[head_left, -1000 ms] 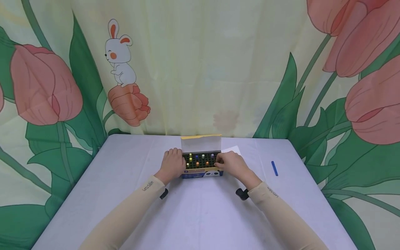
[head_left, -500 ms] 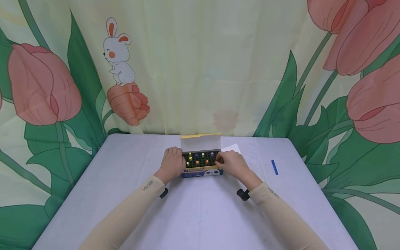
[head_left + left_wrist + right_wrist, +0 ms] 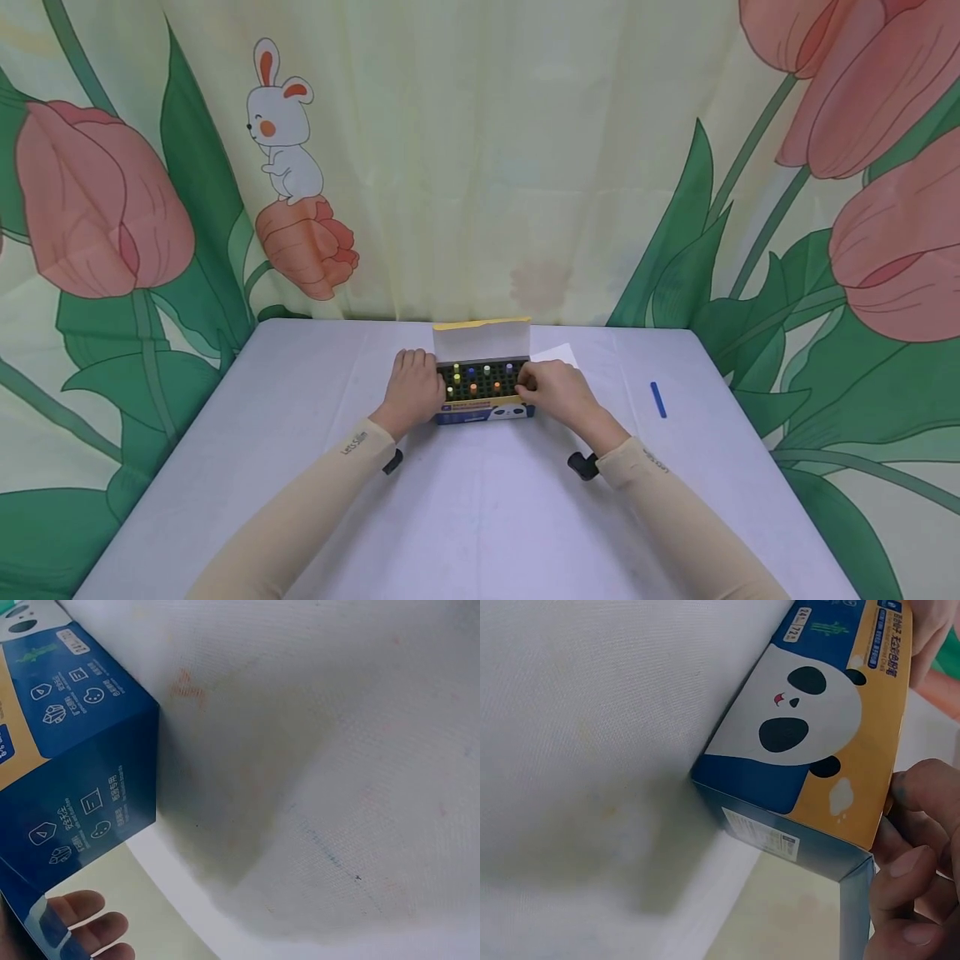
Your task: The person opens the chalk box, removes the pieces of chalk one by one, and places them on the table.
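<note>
A blue and yellow chalk box [image 3: 487,410] with a panda print stands on the table, its lid raised at the back. Several coloured chalk sticks [image 3: 473,389] poke up from the holes of the black insert [image 3: 486,382] inside. My left hand [image 3: 414,387] grips the box's left end; in the left wrist view its fingertips [image 3: 101,930] show past a side flap. At the right end, my right hand [image 3: 558,393] has curled fingers over the rim. An orange sliver, apparently a chalk stick [image 3: 889,804], shows between its fingertips in the right wrist view; the fingers hide most of it.
A lone blue chalk stick [image 3: 658,400] lies on the white tablecloth [image 3: 480,508] to the right. White paper [image 3: 557,355] lies partly behind the right hand. A curtain [image 3: 450,167] printed with tulips and a rabbit hangs just beyond the table's far edge.
The head view has shifted a little, so the table and box sit slightly higher in it. Both hands keep their places at the box.
</note>
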The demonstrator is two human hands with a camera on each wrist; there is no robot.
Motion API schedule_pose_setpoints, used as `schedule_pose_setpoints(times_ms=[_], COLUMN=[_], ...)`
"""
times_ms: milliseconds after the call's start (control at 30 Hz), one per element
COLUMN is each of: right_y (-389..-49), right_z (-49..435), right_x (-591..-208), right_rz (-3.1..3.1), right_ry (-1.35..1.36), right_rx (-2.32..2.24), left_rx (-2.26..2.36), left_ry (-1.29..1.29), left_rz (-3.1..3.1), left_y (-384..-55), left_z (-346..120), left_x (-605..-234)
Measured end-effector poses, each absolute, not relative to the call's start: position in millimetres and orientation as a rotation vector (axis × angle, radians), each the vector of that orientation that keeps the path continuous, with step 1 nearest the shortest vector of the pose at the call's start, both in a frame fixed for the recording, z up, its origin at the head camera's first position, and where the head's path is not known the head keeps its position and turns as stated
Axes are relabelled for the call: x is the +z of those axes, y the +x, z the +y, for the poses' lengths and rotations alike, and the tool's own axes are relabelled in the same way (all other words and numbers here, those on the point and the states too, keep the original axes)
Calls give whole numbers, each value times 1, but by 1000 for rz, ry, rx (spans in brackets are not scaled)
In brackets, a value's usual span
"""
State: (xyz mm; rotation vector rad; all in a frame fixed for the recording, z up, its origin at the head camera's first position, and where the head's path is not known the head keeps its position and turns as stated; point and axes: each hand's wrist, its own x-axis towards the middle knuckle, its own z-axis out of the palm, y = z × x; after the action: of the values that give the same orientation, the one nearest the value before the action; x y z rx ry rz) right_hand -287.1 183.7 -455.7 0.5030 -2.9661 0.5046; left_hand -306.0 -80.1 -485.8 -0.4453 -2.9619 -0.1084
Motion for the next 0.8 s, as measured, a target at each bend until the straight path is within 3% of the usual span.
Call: schedule_pose_setpoints(times_ms=[800], right_y=[-285], right_z=[184], right_x=[-448], right_rz=[-2935], right_ry=[502], right_rx=[484], left_rx=[-86], left_ry=[-454], left_rz=[-3012], left_y=[-307], left_z=[-78], left_x=[-483])
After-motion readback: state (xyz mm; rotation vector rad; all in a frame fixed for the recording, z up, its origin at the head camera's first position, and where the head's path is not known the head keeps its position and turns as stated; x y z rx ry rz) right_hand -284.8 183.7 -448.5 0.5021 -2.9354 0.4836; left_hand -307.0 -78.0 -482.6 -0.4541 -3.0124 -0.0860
